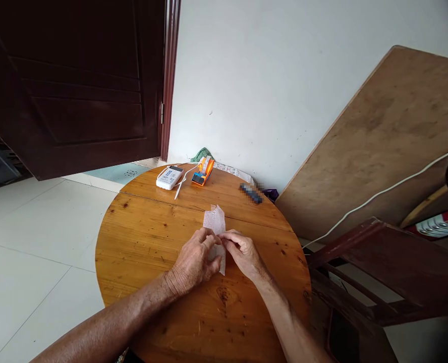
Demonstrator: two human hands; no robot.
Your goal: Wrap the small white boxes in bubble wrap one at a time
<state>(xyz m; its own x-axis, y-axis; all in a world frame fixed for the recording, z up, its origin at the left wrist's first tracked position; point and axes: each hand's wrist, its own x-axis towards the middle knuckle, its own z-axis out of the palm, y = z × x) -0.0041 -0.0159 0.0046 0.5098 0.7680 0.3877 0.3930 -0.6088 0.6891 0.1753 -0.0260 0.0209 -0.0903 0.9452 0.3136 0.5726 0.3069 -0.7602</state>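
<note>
A narrow piece of translucent bubble wrap (215,219) lies lengthwise on the round wooden table (144,242). Across its middle rests my left hand (197,254), fingers curled onto the wrap and thumb near its lower end. My right hand (242,252) pinches the right edge of the wrap between thumb and forefinger, close to the left fingertips. Whether anything is wrapped inside is hidden under the fingers.
Toward the back of the table are a white power bank (169,178) with a white cable, an orange tape dispenser (203,171) and a dark blurred object (251,193). A wooden chair (390,267) stands on the right; a wooden board (383,136) leans against the wall.
</note>
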